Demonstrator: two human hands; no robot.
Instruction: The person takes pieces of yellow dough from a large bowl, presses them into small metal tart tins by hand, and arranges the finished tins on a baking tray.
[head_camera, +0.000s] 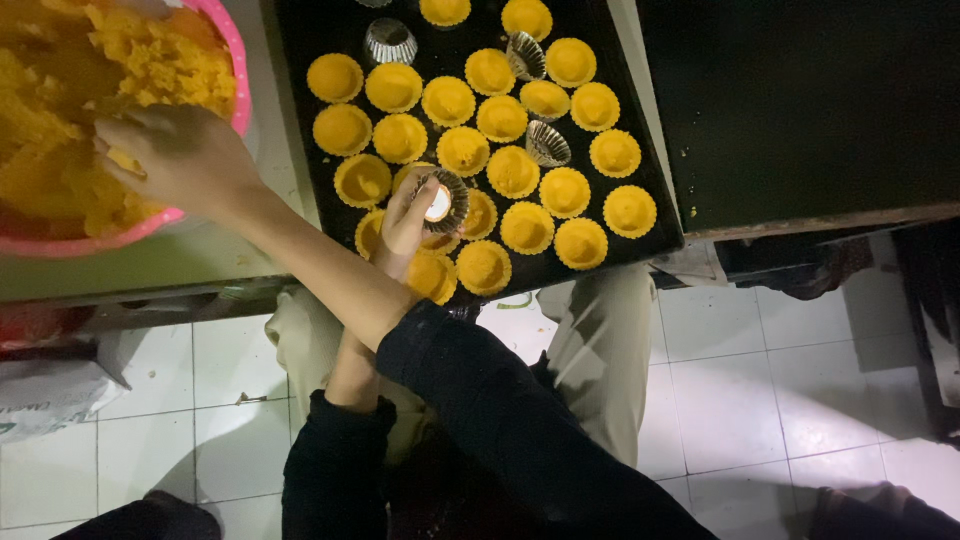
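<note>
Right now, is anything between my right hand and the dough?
Nothing visible: the right hand touches the dough in the pink bowl. The left hand holds a tin cup over the tray.

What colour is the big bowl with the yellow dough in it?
Pink. The bowl's rim shows best in the head view, top left.

Shiny fluted metal mould (445, 201), crumbly matt yellow dough (90, 80), glossy pink plastic bowl (236, 60).
</note>
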